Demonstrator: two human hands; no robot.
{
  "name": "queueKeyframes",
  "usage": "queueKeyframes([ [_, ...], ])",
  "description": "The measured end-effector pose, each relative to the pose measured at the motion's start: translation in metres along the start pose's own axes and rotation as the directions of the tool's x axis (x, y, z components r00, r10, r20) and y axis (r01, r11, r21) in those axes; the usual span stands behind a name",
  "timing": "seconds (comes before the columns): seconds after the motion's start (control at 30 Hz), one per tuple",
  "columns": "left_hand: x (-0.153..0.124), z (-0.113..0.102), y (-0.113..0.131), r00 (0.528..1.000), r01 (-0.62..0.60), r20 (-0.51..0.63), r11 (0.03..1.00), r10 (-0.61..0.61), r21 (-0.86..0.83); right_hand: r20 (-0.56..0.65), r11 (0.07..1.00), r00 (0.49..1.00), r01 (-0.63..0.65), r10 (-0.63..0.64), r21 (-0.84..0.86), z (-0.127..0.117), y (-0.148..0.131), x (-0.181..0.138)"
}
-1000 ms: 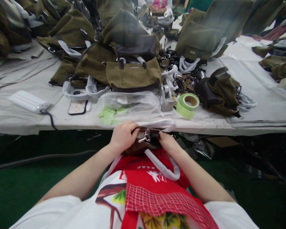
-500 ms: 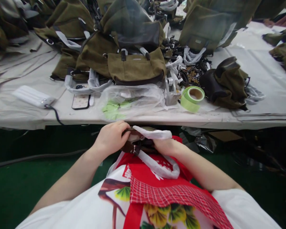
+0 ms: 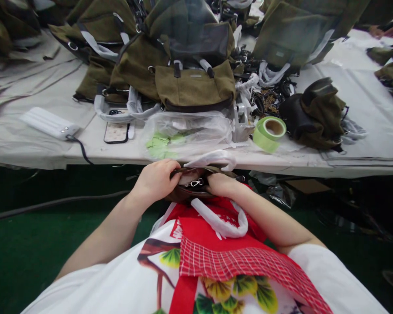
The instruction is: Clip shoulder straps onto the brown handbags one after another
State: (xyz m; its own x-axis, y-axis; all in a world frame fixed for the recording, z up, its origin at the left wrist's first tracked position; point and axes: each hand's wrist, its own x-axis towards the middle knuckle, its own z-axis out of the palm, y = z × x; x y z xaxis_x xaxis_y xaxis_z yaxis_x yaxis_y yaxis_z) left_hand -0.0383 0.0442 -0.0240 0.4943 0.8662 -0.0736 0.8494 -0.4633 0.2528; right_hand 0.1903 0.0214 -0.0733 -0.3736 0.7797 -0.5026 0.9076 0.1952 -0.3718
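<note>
A brown handbag (image 3: 183, 195) rests on my lap against the red apron, its mouth spread apart. My left hand (image 3: 157, 178) grips the bag's left rim, thumb inside and fingers over the outer edge. My right hand (image 3: 221, 184) reaches into the right side of the opening, and its fingers are hidden within. A silver snap hook (image 3: 195, 182) shows inside the bag between my hands. One handle wrapped in white (image 3: 212, 159) stands at the far rim. The other wrapped handle (image 3: 218, 220) hangs down over the apron.
On the table ahead lie a clear plastic bag (image 3: 196, 135) with green scraps, a roll of green tape (image 3: 270, 133), a phone (image 3: 116, 131) and a white power strip-like device (image 3: 50, 123). Olive bags (image 3: 196, 87) are heaped behind. The table edge (image 3: 281, 170) runs just beyond my hands.
The bag's mouth has opened wider, and the snap hook inside has come into view. The far handle has swung up and away from my right wrist. The view has shifted slightly.
</note>
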Motion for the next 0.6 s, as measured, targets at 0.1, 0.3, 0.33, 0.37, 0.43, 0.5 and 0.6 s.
queueKeyframes([
  [0.1, 0.005, 0.002, -0.023, 0.995, 0.101, -0.014, 0.995, -0.101, -0.002, -0.134, 0.993, 0.988, 0.091, -0.081, 0.071, -0.022, 0.009, -0.026],
  [0.3, 0.022, 0.014, -0.065, 0.957, 0.291, -0.002, 0.956, -0.292, -0.026, -0.277, 0.938, 0.944, 0.248, -0.178, 0.241, -0.047, 0.04, -0.065],
  [0.33, 0.024, 0.016, -0.068, 0.956, 0.293, 0.007, 0.955, -0.293, -0.041, -0.3, 0.93, 0.932, 0.278, -0.202, 0.239, -0.043, 0.042, -0.067],
  [0.37, 0.026, 0.018, -0.069, 0.958, 0.287, 0.016, 0.956, -0.286, -0.063, -0.33, 0.927, 0.918, 0.303, -0.222, 0.22, -0.036, 0.043, -0.066],
  [0.43, 0.028, 0.021, -0.068, 0.966, 0.258, 0.025, 0.958, -0.257, -0.122, -0.404, 0.94, 0.884, 0.314, -0.236, 0.137, -0.017, 0.04, -0.06],
  [0.5, 0.03, 0.022, -0.066, 0.972, 0.234, 0.022, 0.955, -0.234, -0.183, -0.498, 0.966, 0.844, 0.256, -0.198, 0.049, 0.001, 0.036, -0.047],
  [0.6, 0.033, 0.014, -0.067, 0.975, 0.218, 0.015, 0.937, -0.223, -0.274, -0.581, 0.973, 0.795, 0.228, -0.174, 0.022, 0.004, 0.034, -0.031],
])
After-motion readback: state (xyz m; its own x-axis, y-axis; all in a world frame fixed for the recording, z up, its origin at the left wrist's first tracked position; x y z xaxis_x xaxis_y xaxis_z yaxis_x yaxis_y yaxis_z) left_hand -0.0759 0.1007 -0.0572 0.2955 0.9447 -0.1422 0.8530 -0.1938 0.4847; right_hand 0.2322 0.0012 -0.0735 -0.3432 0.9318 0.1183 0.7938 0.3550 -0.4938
